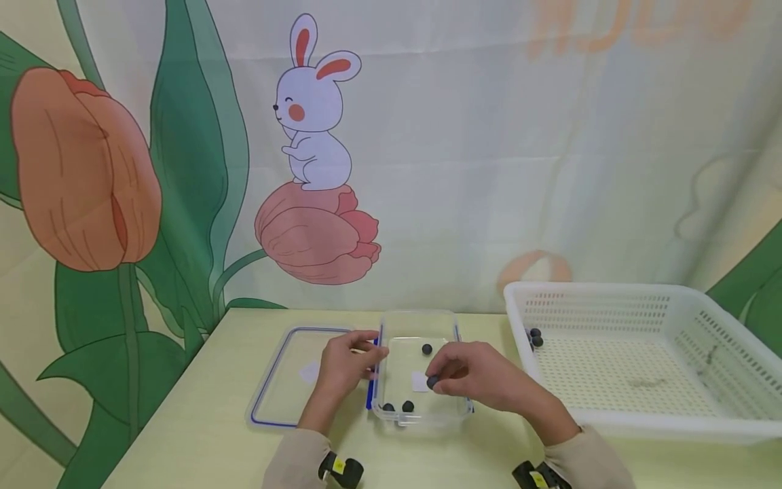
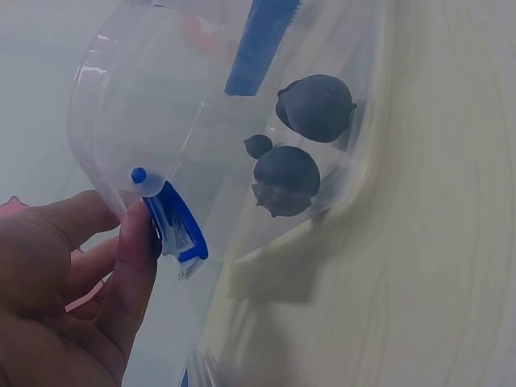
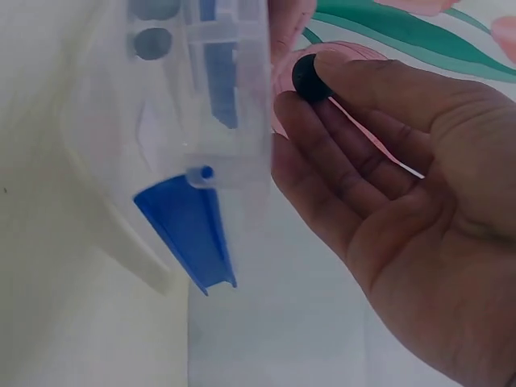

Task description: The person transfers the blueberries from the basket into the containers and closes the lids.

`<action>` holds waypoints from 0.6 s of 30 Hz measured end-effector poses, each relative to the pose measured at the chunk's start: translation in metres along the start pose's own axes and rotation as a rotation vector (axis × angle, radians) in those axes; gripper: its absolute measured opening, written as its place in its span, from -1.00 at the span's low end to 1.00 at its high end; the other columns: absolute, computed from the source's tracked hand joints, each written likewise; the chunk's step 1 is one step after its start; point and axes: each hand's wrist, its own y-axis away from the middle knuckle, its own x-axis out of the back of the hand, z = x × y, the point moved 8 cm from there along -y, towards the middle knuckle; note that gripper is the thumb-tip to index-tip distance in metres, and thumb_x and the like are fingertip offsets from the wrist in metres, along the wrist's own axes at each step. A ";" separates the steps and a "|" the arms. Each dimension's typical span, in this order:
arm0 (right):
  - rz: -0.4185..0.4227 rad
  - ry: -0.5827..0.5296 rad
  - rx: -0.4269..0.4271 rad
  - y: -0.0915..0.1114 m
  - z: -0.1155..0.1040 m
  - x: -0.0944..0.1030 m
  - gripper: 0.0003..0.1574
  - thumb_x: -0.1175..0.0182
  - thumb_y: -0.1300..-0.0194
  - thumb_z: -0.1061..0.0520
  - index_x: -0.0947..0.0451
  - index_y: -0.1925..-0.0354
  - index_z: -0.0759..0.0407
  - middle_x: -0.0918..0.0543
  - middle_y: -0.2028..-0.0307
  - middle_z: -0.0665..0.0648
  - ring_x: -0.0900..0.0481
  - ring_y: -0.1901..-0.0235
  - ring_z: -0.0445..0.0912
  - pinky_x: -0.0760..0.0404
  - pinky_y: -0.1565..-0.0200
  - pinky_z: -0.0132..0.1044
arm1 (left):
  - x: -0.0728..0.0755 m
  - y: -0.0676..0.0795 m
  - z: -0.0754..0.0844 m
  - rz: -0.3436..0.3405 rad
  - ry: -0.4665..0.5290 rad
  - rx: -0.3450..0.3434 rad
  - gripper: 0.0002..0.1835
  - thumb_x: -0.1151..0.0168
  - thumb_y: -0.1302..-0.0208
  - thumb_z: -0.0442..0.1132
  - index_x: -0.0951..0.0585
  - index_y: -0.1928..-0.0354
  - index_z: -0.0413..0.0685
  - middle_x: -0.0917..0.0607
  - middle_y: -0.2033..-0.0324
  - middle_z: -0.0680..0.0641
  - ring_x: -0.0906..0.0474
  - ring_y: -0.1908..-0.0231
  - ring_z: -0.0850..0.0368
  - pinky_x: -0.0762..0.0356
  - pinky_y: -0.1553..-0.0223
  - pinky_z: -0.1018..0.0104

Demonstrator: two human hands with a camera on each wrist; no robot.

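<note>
A clear plastic box [image 1: 451,402] with blue clips stands uncovered on the table. My left hand [image 1: 342,363] grips its left wall, thumb and fingers at the rim beside a blue clip [image 2: 179,222] that hangs folded down. Over the box, my right hand [image 1: 479,375] pinches a blueberry [image 1: 433,382] between thumb and fingertips; the right wrist view shows this dark blueberry [image 3: 310,78] above the rim. Inside lie one blueberry [image 1: 427,349] toward the back and two near the front left corner, including this blueberry [image 1: 408,406]. A white square [image 1: 419,382] shows at the box's middle.
Left of the box, a clear lid [image 1: 273,380] with a blue seal lies flat, partly behind my left hand. A large white slotted basket [image 1: 611,422] stands on the right, with several blueberries [image 1: 536,337] in its left end. Behind the table hangs a printed curtain [image 1: 427,170].
</note>
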 end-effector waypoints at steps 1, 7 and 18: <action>-0.009 0.006 -0.004 -0.001 0.001 -0.003 -0.83 -0.36 -0.21 0.16 -0.62 0.19 0.04 -0.70 0.31 -0.05 -0.67 0.29 -0.13 -0.65 0.23 -0.30 | 0.000 0.000 0.000 0.000 -0.002 0.002 -0.59 -0.44 -0.14 -0.18 -0.65 -0.05 -0.06 -0.61 0.27 -0.08 -0.64 0.46 0.13 -0.68 0.44 0.32; -0.070 0.039 0.002 -0.005 0.002 -0.019 -0.86 -0.39 -0.18 0.17 -0.64 0.25 0.04 -0.68 0.36 -0.11 -0.65 0.34 -0.17 -0.64 0.28 -0.33 | 0.000 0.001 0.000 0.002 -0.014 0.004 -0.58 -0.44 -0.14 -0.17 -0.65 -0.06 -0.04 -0.62 0.28 -0.07 -0.63 0.45 0.13 -0.68 0.44 0.32; -0.090 0.075 0.019 -0.005 0.002 -0.023 -0.84 -0.39 -0.17 0.18 -0.65 0.26 -0.03 -0.68 0.35 -0.09 -0.64 0.34 -0.21 -0.64 0.26 -0.36 | 0.000 -0.001 -0.002 0.000 0.001 0.001 -0.58 -0.44 -0.14 -0.17 -0.65 -0.06 -0.07 -0.61 0.28 -0.08 -0.63 0.45 0.13 -0.68 0.43 0.32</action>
